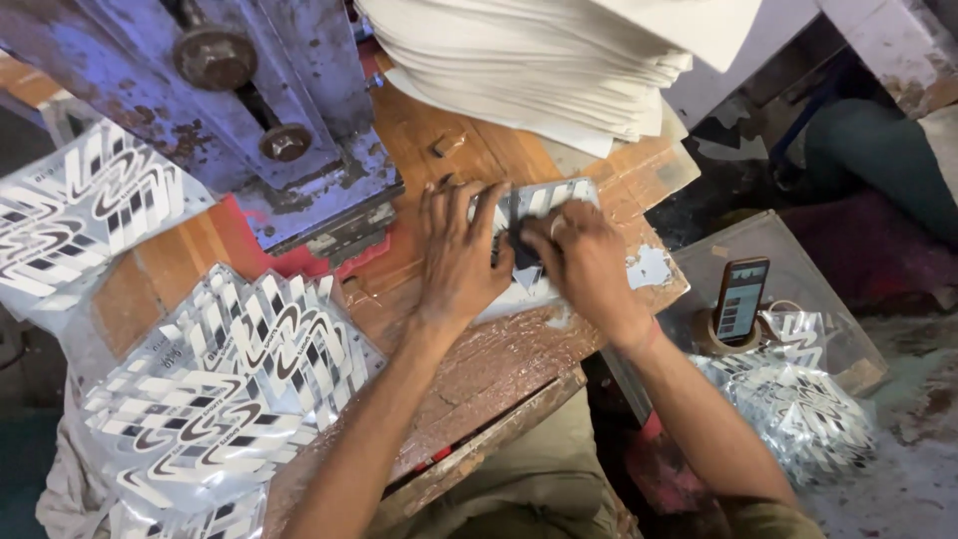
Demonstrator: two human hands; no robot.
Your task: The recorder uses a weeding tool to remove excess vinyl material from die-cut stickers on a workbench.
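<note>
A blue rusty press stands behind a white sheet stack. A phone leans upright beside a tape roll.

Left hand and right hand both press a printed silver sheet onto the wooden workbench.

Worn wooden workbench — blue rusted press on top; dusty grey floor.

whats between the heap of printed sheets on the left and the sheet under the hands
Bare brown tabletop lies between the heap and the sheet; head view.
</note>
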